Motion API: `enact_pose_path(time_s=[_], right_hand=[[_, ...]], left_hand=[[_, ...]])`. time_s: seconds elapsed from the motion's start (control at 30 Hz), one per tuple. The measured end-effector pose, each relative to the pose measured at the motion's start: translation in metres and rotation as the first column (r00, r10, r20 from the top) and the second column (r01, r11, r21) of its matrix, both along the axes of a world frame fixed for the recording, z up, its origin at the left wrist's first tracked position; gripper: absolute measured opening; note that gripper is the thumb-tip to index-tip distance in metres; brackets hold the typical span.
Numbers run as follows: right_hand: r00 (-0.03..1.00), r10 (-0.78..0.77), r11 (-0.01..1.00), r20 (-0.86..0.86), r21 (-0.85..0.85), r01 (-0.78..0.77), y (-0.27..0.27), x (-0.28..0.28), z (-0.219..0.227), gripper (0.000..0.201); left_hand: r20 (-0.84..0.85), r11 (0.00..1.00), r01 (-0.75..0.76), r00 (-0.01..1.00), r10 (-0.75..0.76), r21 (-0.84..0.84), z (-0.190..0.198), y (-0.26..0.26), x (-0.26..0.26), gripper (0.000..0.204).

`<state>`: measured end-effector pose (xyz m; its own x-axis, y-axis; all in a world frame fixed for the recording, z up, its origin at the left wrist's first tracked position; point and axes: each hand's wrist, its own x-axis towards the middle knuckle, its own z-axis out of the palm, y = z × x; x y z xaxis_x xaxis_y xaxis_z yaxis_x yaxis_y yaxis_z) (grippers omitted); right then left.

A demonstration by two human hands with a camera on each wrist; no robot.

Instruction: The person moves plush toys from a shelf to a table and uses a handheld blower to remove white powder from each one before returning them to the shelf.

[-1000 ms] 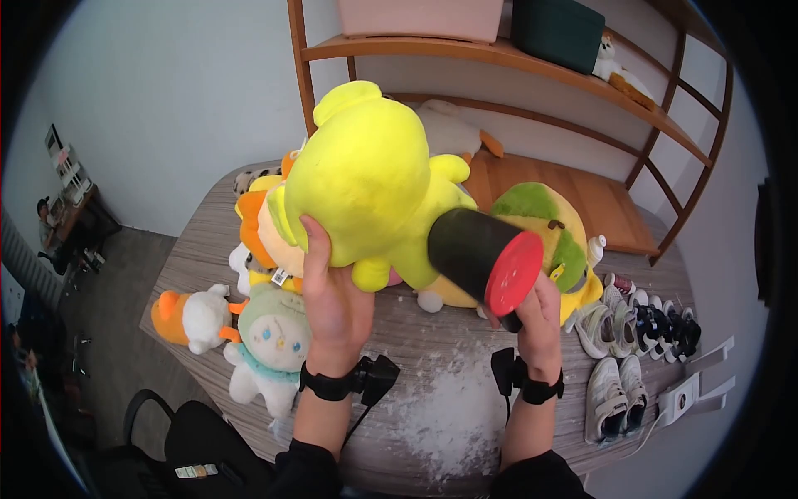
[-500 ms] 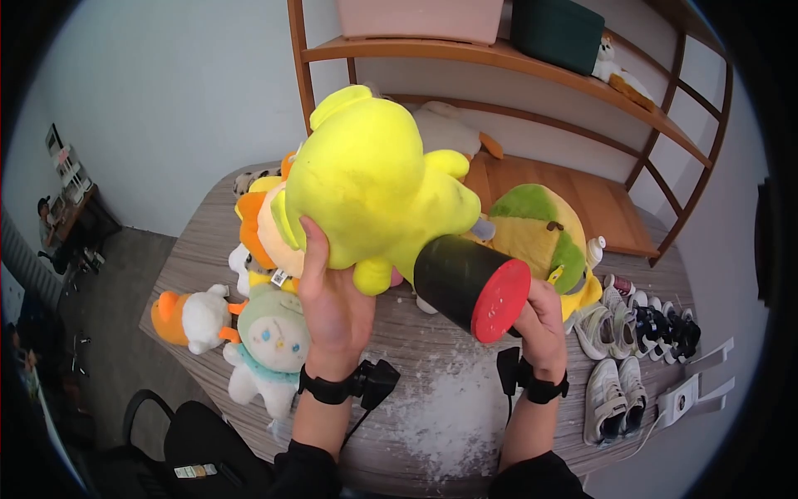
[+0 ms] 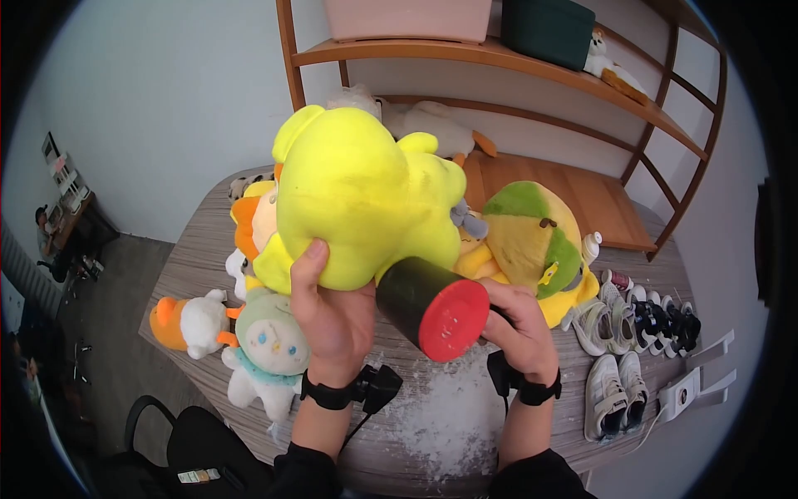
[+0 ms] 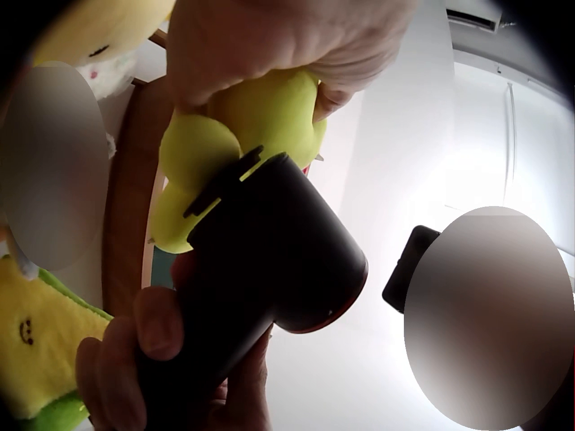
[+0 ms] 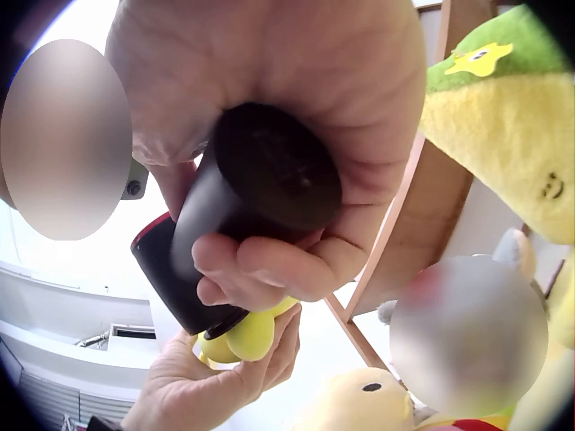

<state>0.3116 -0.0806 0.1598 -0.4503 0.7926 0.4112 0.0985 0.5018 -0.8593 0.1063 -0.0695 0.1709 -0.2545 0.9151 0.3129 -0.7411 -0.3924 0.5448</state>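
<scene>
A bright yellow plush toy is held up over the table by my left hand, its thumb lying along the toy's near side. My right hand grips the handle of a black fabric shaver with a red end cap dotted with white fuzz. The shaver's head is up against the toy's lower side. In the left wrist view, a flat guard at the head meets the yellow plush. Curled fingers wrap the handle in the right wrist view.
White fuzz is scattered on the wooden table. Plush toys lie at left, including a green-hooded one, and a green-and-yellow one sits at right. Several shoes and a white router line the right side. A wooden shelf stands behind.
The fabric shaver has slid leftward and down along the plush toy, with my right hand following. The toy sits slightly lower and further left, still in my left hand.
</scene>
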Motion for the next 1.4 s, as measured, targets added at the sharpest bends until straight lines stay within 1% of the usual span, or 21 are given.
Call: enact_pose_path(time_s=[0.07,0.17,0.2,0.27,0.33,0.43,0.53,0.57,0.67,0.7,0.77,0.87,0.97,1.03,1.07,1.1,1.17,1.2,1.27,1.37,1.4], right_hand=[[1.0,0.003,1.0,-0.03,0.028,-0.002,-0.001,0.003,-0.002,0.032],[0.99,-0.051,0.997,-0.134,0.056,0.059,0.0,0.003,-0.008,0.033],[0.981,-0.075,0.995,-0.177,0.059,0.086,0.001,0.002,-0.011,0.033],[0.974,-0.104,0.985,-0.2,0.113,0.128,0.002,-0.003,-0.012,0.035],[0.96,-0.14,0.977,-0.243,0.124,0.174,0.001,-0.007,-0.014,0.036],[0.834,-0.223,0.974,-0.505,-0.089,0.206,-0.001,-0.015,-0.024,0.037],[0.856,-0.127,0.991,-0.501,-0.089,0.095,0.001,-0.004,-0.016,0.037],[0.861,-0.158,0.987,-0.484,-0.082,0.136,0.003,-0.002,-0.017,0.042],[0.81,-0.208,0.977,-0.548,-0.076,0.199,0.007,-0.002,-0.015,0.05],[0.822,-0.215,0.976,-0.527,-0.087,0.2,0.006,-0.001,-0.012,0.053],[0.836,-0.206,0.979,-0.508,-0.099,0.18,0.006,0.003,-0.011,0.052],[0.852,-0.223,0.975,-0.473,-0.124,0.186,0.006,0.007,-0.008,0.05],[0.846,-0.219,0.975,-0.486,-0.144,0.17,0.005,0.008,-0.008,0.048],[0.843,-0.185,0.981,-0.505,-0.147,0.127,0.002,0.008,-0.01,0.045],[0.845,-0.151,0.985,-0.512,-0.145,0.089,-0.001,0.006,-0.012,0.044],[0.844,-0.119,0.989,-0.524,-0.141,0.052,-0.003,0.003,-0.014,0.043],[0.834,-0.18,0.983,-0.522,-0.11,0.144,-0.004,-0.005,-0.02,0.042],[0.828,-0.21,0.977,-0.52,-0.093,0.19,-0.003,-0.009,-0.023,0.042],[0.817,-0.204,0.979,-0.539,-0.092,0.183,-0.002,-0.012,-0.024,0.05],[0.835,-0.142,0.989,-0.532,-0.05,0.136,0.003,-0.012,-0.019,0.06],[0.816,-0.11,0.994,-0.568,-0.077,0.08,0.003,-0.009,-0.02,0.057]], left_hand=[[0.062,0.999,0.042,0.997,-0.041,-0.02,0.001,0.001,-0.001,0.054],[-0.038,0.997,0.073,0.997,-0.072,0.026,-0.003,0.002,-0.003,0.052],[-0.012,0.998,0.064,0.998,-0.063,0.028,-0.004,0.001,-0.002,0.051],[0.026,0.998,0.053,0.998,-0.054,0.036,-0.001,0.002,0.0,0.049],[0.044,0.997,0.064,0.997,-0.065,0.033,-0.013,0.008,-0.008,0.046],[0.081,0.998,0.043,0.996,-0.047,0.049,-0.024,0.011,-0.014,0.048],[0.109,0.993,0.032,0.993,-0.045,0.113,-0.036,0.014,-0.017,0.048],[0.119,0.989,0.033,0.992,-0.051,0.142,-0.038,0.015,-0.017,0.047],[0.196,0.994,0.022,0.98,-0.042,0.104,-0.035,0.011,-0.018,0.04],[0.188,0.995,-0.009,0.982,-0.01,0.1,-0.035,0.011,-0.018,0.039],[0.173,0.993,-0.069,0.984,0.051,0.097,-0.034,0.011,-0.018,0.036],[0.213,0.989,-0.058,0.977,0.027,0.14,-0.035,0.012,-0.019,0.038],[0.14,0.98,-0.024,0.99,-0.004,0.198,-0.045,0.019,-0.023,0.048],[-0.098,0.989,-0.132,0.985,0.139,0.069,-0.041,0.016,-0.017,0.058],[-0.206,0.983,-0.168,0.962,0.181,0.076,-0.038,0.014,-0.015,0.062],[-0.31,0.975,-0.206,0.924,0.223,0.088,-0.035,0.013,-0.013,0.066],[-0.475,0.954,-0.183,0.835,0.278,0.238,-0.026,0.018,-0.009,0.071],[-0.494,0.944,-0.197,0.813,0.309,0.266,-0.023,0.019,-0.006,0.07],[-0.528,0.92,-0.231,0.763,0.374,0.317,-0.018,0.016,-0.001,0.067],[-0.681,0.859,-0.257,0.526,0.509,0.443,-0.014,0.013,-0.001,0.064],[-0.661,0.868,-0.234,0.572,0.487,0.437,-0.013,0.014,-0.003,0.064]])
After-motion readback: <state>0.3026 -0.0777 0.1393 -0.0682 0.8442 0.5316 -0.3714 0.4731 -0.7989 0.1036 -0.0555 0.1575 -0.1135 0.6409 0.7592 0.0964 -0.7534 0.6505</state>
